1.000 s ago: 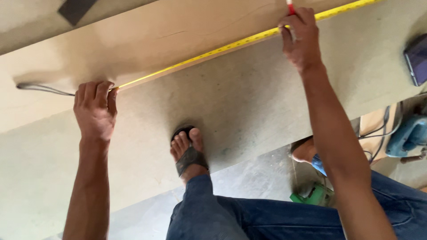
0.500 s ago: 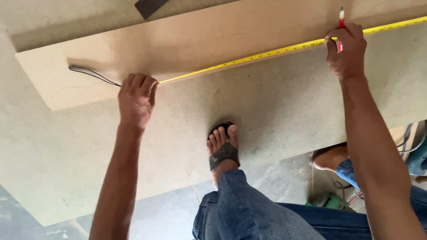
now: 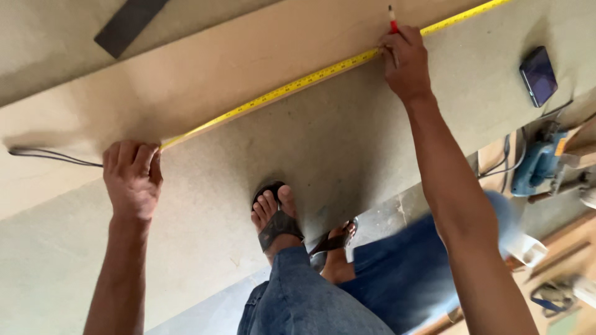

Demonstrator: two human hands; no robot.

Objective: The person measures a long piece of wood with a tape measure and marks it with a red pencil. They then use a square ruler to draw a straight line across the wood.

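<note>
Both hands [image 3: 133, 180] [image 3: 405, 62] pin yellow tape measure [image 3: 279, 92] between them.

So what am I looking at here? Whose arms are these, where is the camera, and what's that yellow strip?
There is no machine here: these are a person's own bare arms, filmed by a camera worn on the head and looking down. The left hand presses one end of a yellow tape measure onto a large pale board. The right hand pins the tape further along and holds a red pencil with its tip on the board. The person's sandalled foot stands on a lower sheet. On that sheet also lies a dark phone, and a blue power tool sits off its right edge.
</note>
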